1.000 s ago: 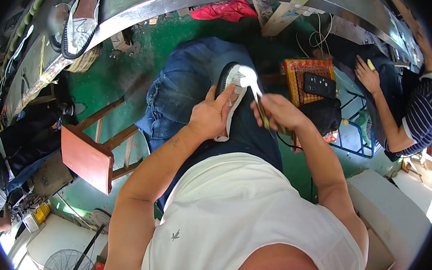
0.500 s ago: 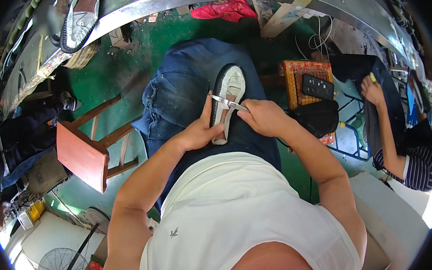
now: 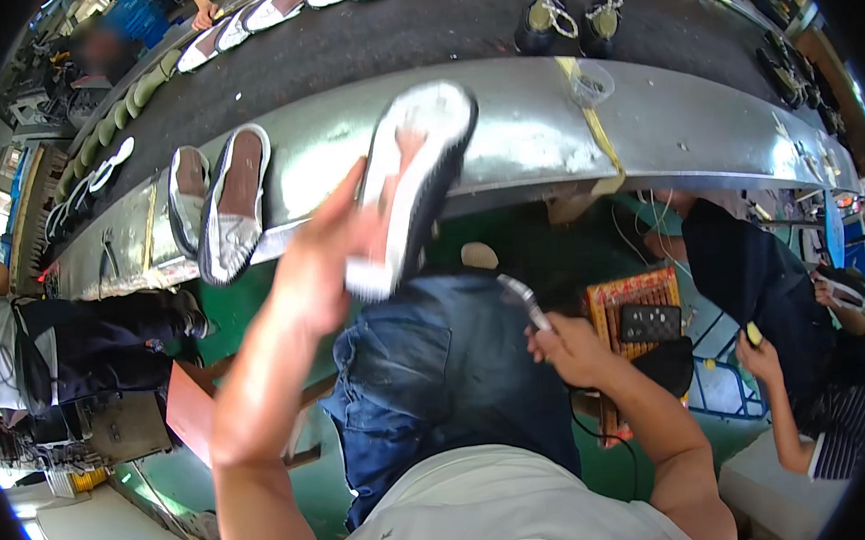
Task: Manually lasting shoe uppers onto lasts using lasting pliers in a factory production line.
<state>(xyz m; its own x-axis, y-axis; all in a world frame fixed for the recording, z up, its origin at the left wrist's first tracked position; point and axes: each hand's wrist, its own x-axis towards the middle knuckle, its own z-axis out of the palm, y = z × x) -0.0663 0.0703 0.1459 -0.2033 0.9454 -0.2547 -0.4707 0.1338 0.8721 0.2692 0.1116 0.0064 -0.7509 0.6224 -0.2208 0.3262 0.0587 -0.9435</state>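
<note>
conveyor belt [image 3: 436, 29], dark, runs across the top of view, carrying a row of pale shoe soles and two dark laced shoes [image 3: 565, 18]. steel table [image 3: 544, 142] edges it on the near side, curved by the lens; two more shoes lie sole-up on it at left [image 3: 216, 210].

lap in blue jeans [image 3: 430, 371] fills the middle. another person [image 3: 809, 344] sits to the right, a third stands at far left.

shoe [image 3: 412, 186], white sole with dark rim, held up in front of the table edge. long axis runs from lower left near the palm up and right toward the belt, sole facing the camera. left hand [image 3: 326, 252] wraps its heel end, fingers closed round it. the left is the nearer hand; it alone carries the shoe.

right hand [image 3: 568, 346] sits low over the right thigh, well apart from the shoe, closed on a slim tool [image 3: 523, 299] with a pale tip pointing up and left toward the shoe.
</note>
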